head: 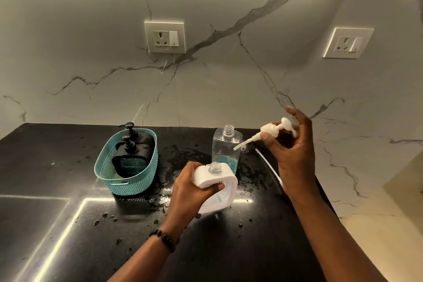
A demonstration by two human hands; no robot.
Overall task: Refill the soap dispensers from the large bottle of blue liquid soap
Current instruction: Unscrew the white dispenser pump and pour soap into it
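My left hand point(192, 188) grips a white soap dispenser point(223, 192) with an open clear neck, tilted over the black counter. My right hand point(290, 144) holds a white pump head point(272, 129) by its top, its stem and thin tube trailing down to the right. Behind the dispenser stands a clear uncapped bottle point(225, 146) with blue liquid soap low in it. Two black-topped dispensers point(131, 153) with blue liquid sit in a teal basket point(123, 181) on the left.
The black counter point(68, 224) is wet, with drops and smears around the bottle and dispenser. A marble wall with two power sockets point(164, 38) rises behind. The counter's right edge drops off beside my right arm.
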